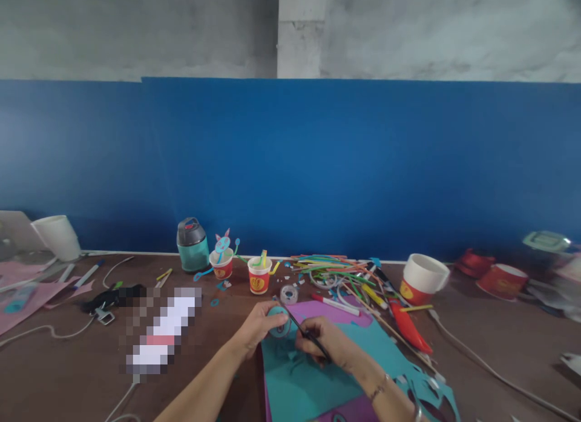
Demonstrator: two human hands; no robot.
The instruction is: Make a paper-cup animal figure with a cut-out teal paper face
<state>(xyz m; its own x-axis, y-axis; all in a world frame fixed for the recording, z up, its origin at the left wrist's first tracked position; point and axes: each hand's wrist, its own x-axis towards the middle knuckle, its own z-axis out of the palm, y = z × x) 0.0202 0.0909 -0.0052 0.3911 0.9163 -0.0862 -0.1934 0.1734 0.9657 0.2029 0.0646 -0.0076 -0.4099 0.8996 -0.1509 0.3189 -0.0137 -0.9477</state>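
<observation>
Our left hand [255, 330] pinches a blue disc [278, 330], our right hand [336, 344] curls round scissors [321, 348] — beyond them, one cup [223, 270] wears a paper face [223, 245], another cup [259, 281] none.

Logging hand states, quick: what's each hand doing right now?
Left hand: closed on a round teal paper piece.
Right hand: closed on black-handled scissors, blades at the piece.

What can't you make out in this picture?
Head view throughout:
Item at left, masked by pixelation.
Drawing on the blue disc, partly under the left hand.
Handles of the scissors, partly behind the right hand.
Teal sheet, cut by the bottom edge.
Pale clutter, far right, blurred.
</observation>
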